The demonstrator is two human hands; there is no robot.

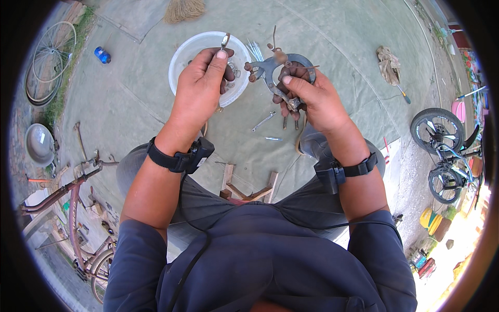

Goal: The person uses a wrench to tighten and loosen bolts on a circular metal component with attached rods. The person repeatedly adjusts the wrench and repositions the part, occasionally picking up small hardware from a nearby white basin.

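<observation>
My right hand (311, 96) grips a grey metal bicycle brake caliper (275, 67) with curved arms, held up in front of me. My left hand (201, 80) pinches a small metal part (225, 40) between thumb and fingers, just left of the caliper and above a white plastic bowl (182, 57). Both wrists wear black straps with cabled devices. The bowl holds some small metal pieces, mostly hidden behind my left hand.
A wrench (264, 120) and small metal bits lie on the grey ground sheet below my hands. A rusty bicycle frame (73, 192) stands at left, a wheel rim (49, 60) at far left, a small bicycle (442, 151) at right. A rag (388, 62) and broom (183, 9) lie farther off.
</observation>
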